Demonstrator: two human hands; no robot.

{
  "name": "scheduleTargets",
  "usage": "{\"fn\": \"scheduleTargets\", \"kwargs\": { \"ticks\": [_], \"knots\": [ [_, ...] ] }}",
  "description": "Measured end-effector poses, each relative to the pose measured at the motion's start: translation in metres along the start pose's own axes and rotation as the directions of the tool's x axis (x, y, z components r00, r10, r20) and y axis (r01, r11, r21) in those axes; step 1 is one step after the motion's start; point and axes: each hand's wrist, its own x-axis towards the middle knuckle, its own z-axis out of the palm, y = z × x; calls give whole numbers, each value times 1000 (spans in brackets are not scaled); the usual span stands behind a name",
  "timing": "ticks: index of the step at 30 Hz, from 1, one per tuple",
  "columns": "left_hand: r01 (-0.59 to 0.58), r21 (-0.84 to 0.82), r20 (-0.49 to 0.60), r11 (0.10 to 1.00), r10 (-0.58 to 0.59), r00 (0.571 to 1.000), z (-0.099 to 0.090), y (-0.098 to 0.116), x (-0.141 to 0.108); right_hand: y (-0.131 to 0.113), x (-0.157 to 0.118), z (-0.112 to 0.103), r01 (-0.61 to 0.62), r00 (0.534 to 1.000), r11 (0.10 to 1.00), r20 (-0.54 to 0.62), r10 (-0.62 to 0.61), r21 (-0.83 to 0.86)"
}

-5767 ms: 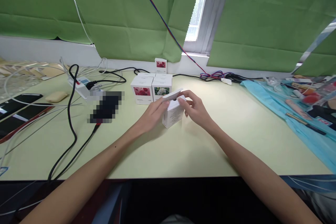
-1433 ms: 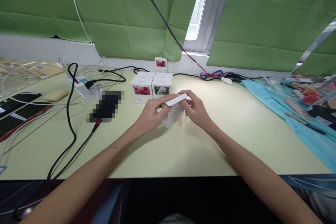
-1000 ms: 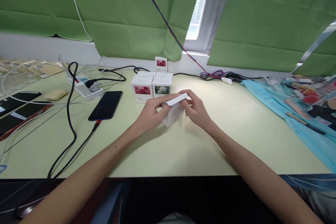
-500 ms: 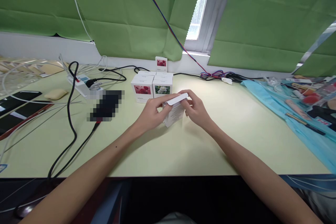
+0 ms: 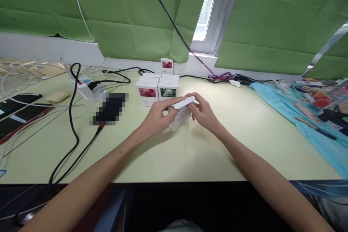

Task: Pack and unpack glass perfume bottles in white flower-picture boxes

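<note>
A small white box (image 5: 180, 119) with fine print on its side stands at the middle of the table, turned at an angle, its top flap partly raised. My left hand (image 5: 160, 116) grips the box from the left, thumb at the flap's edge. From the right, my right hand (image 5: 202, 113) holds the other side, fingers at the flap. Just behind are several white boxes, one with a red flower picture (image 5: 147, 92) and one with a white flower picture (image 5: 168, 92). Another white box (image 5: 166, 66) stands upright by the wall.
On the left lie a power strip (image 5: 83, 87), black cables, a pixelated dark object (image 5: 110, 108), a beige case (image 5: 57, 97) and dark phones (image 5: 25, 117). A blue sheet (image 5: 304, 125) with assorted items lies on the right. Bundled wires (image 5: 220, 77) rest along the wall.
</note>
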Motion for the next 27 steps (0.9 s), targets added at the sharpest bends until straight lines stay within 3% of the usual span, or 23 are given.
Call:
{"fn": "scheduleTargets", "kwargs": {
  "ticks": [27],
  "knots": [
    [-60,38,-7,998,60,998,0,-2,-1,7,-3,-1,26,998,1000,65,-27,10]
  ]
}}
